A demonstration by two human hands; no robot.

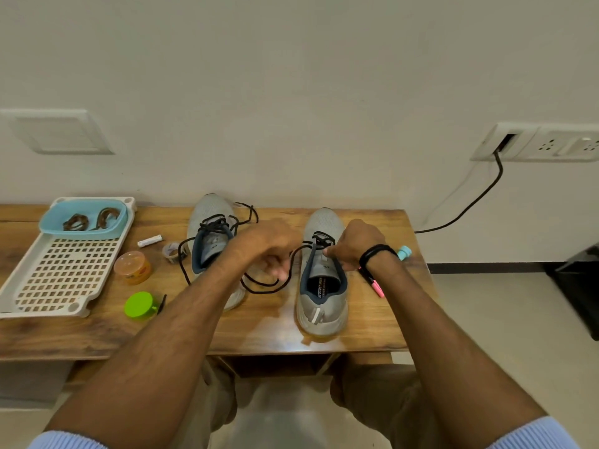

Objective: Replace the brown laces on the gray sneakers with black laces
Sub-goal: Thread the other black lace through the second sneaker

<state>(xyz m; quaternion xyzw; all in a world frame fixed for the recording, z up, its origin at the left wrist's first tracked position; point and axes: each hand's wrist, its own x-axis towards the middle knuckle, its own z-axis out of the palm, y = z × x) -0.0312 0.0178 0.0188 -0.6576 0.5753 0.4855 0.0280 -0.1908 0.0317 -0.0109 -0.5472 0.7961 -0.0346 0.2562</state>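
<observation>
- Gray right sneaker [322, 306] at 3 o'clock; black lace [263, 291] through upper eyelets, slack looping at its 9 o'clock;
- left hand [275, 251] pinches that lace; right hand [356, 247] grips the sneaker's collar

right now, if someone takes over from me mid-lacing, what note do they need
Left hand pinches the loose black lace of the right sneaker; right hand grips that sneaker by its eyelets.
Done: brown laces are out, in the blue tub; left sneaker carries a black lace, untied.
Left: finish threading the right sneaker, tighten and tie both.
</observation>
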